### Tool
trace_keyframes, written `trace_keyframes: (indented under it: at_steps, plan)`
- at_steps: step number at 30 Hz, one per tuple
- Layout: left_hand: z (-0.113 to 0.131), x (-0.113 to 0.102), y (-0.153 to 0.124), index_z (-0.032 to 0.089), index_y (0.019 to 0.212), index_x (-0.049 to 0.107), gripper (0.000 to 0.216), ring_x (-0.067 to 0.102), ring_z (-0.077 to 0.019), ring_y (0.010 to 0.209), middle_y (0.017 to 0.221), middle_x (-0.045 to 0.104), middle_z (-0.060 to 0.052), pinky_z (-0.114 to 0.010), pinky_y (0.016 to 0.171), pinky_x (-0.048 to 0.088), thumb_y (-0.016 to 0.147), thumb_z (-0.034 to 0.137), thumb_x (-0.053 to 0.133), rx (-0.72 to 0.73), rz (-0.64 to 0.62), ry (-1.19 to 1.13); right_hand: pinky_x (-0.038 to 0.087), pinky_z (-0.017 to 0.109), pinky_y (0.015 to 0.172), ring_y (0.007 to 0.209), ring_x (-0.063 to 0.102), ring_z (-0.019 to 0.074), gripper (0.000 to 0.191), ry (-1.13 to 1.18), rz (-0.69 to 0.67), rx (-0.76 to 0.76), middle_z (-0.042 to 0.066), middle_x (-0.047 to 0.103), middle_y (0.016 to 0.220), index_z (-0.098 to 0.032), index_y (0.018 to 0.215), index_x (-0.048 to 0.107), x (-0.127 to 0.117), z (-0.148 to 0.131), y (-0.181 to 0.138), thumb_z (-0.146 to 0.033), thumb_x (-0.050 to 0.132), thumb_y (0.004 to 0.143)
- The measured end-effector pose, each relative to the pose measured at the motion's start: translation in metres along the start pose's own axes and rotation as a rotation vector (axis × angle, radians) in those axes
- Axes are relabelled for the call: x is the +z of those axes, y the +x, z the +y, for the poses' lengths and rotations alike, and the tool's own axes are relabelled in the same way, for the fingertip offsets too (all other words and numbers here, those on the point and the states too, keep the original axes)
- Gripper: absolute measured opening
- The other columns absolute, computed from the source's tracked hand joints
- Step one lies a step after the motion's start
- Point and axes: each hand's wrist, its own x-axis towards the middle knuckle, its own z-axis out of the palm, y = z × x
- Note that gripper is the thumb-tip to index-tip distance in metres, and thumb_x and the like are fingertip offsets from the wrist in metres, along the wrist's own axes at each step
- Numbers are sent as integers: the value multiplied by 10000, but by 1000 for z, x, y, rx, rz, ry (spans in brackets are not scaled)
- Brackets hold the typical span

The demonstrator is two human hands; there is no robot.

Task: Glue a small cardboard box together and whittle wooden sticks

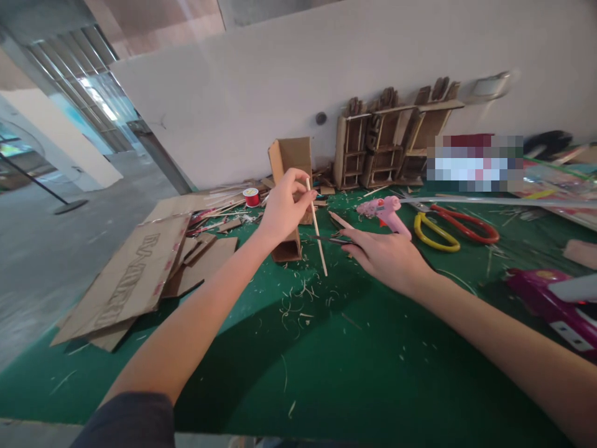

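My left hand (285, 210) pinches the upper end of a thin wooden stick (319, 239), which hangs down at a slight tilt over the table. My right hand (387, 256) is closed on a slim knife (332, 240), its dark blade pointing left. The blade's tip is at the stick's side; whether they touch I cannot tell. Pale curled shavings (303, 292) lie on the green tabletop (298, 373) below. Behind my left hand stands an open cardboard piece (293, 152), partly hidden by it.
Cardboard sheets (135, 267) are piled at the left, near a red thread spool (252, 197). A pink glue gun (394, 214), scissors (438, 233) with yellow and red handles and a purple glue gun (536, 292) lie at the right. Cardboard shelf models (387, 146) lean on the wall.
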Motion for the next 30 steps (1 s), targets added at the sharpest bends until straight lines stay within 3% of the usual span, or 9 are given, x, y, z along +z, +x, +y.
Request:
trace_keyframes:
  at_steps: [7,13,19,24,30]
  plan:
    - [5,-2,0,228,984,437,166,650,-89,621,739,614,50,-245,660,522,871,167,542,22,10,44,388,289,513,595,650,201,410,-26,-237,-128,70,740,800,-207,1256,590,-2,-2,-7,-386,387,948]
    - [10,-4,-1,227,1016,460,176,643,-97,651,764,627,39,-253,671,508,869,177,543,57,9,122,379,289,535,611,640,196,452,-69,-3,56,73,742,789,-177,1332,526,-1,-4,-1,-385,362,966]
    - [11,-14,3,240,1050,468,211,641,-98,656,805,629,28,-251,655,499,872,153,542,75,47,181,326,279,452,525,625,211,460,-109,-181,-70,84,734,749,-163,1321,531,9,-7,-4,-390,380,950]
    - [10,-8,-1,232,1035,463,188,633,-98,636,803,634,27,-248,638,489,873,171,537,64,-20,174,391,294,562,592,639,188,446,-59,46,-14,62,736,732,-160,1331,520,-1,-6,-2,-362,341,976]
    - [7,-10,0,232,1048,452,208,605,-99,656,827,621,23,-260,655,461,871,153,528,77,-33,283,372,282,535,626,665,189,401,-47,35,-33,53,749,791,-184,1267,573,-2,-5,-5,-374,384,969]
